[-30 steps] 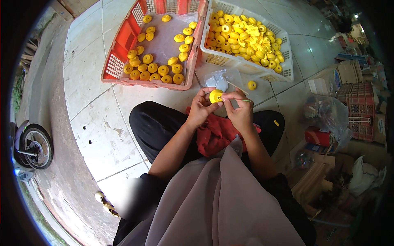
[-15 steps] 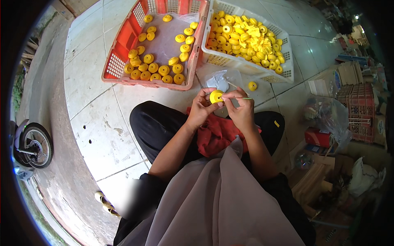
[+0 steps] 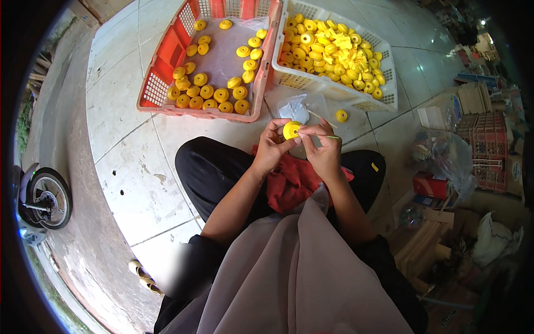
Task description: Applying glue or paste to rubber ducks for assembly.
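In front of my lap, my left hand (image 3: pixel 271 149) pinches a round yellow piece (image 3: pixel 290 130) with a dark hole in its middle. My right hand (image 3: pixel 324 153) grips a thin stick (image 3: pixel 332 137) with a green end, its fingertips close against the piece's face near the hole. Those fingertips hide the stick's near tip. A red cloth (image 3: pixel 283 186) lies across my lap, below both hands. Just beyond them is a clear plastic bag or tray holding a pale blue-white material (image 3: pixel 295 111), with a light stick (image 3: pixel 317 117) beside it.
A red crate (image 3: pixel 142 100) at the far left holds spaced yellow pieces on a plastic sheet. The white crate (image 3: pixel 389 102) beside it is heaped with more. One loose yellow piece (image 3: pixel 341 116) sits on the tiles. Cartons and a red crate stack (image 3: pixel 489 139) stand at right.
Both hands keep their holds, with the piece and stick shifted only very slightly. The stick's green end tilts a little lower. Nothing has been let go.
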Available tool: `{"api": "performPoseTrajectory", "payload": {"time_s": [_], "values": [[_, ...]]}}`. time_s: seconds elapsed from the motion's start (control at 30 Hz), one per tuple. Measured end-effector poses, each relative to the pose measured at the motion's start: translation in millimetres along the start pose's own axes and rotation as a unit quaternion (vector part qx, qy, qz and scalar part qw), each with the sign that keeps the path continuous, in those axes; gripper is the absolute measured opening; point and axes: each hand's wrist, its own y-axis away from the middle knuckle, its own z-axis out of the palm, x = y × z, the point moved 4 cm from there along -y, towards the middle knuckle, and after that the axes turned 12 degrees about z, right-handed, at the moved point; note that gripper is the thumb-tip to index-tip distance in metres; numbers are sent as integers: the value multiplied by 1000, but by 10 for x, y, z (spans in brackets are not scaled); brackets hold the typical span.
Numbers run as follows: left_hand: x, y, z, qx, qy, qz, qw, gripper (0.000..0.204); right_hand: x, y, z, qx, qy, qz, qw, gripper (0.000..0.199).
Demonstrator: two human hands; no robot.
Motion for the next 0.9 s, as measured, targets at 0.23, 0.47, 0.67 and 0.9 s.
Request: {"api": "performPoseTrajectory", "payload": {"time_s": [0.23,0.47,0.67,0.9], "values": [[1,4,-12,-2,-11,1,1000,43,14,-36,-21,-10,-46,8,999,8],[3,-16,-21,13,17,-37,999,33,35,-32,-197,-27,-106,91,990,5],[-1,-7,0,8,-43,-22,999,39,36,-22,-275,11,-75,46,996,10],[16,15,59,-34,-75,-16,996,49,3,-45,-172,-51,-22,25,998,7]]}}
